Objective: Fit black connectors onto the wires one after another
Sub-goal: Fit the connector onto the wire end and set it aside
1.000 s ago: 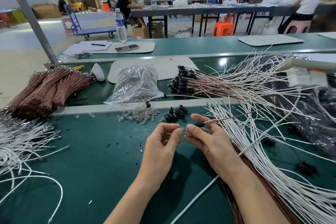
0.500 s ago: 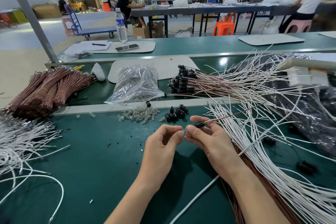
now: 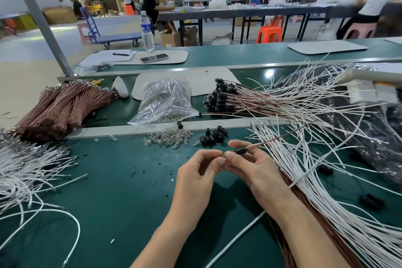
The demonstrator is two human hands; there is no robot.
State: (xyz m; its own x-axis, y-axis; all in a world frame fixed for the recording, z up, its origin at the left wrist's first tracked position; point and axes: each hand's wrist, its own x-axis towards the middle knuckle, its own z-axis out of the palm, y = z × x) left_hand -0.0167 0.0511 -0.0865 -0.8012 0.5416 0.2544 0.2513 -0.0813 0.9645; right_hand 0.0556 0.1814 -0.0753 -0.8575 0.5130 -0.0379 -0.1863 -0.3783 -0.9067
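My right hand [image 3: 250,165] pinches a black connector [image 3: 241,150] that sits on a brown and white wire pair [image 3: 280,137] running up to the right. My left hand [image 3: 200,169] meets it fingertip to fingertip and pinches the small metal tip sticking out of the connector's left end. A small heap of loose black connectors [image 3: 213,137] lies just beyond the hands. Farther back lies a bunch of wires with black connectors fitted [image 3: 219,99].
Small clear glass bulbs [image 3: 169,139] are scattered left of the loose connectors, behind them a clear plastic bag [image 3: 165,102]. Loose white wires [image 3: 326,191] fan out at the right, more white wires [image 3: 26,172] at the left. Bundled brown wires [image 3: 61,109] lie far left.
The wire pair in my right hand has tilted up a little and the connector has slid slightly toward the wire's left end; both hands stay in place.
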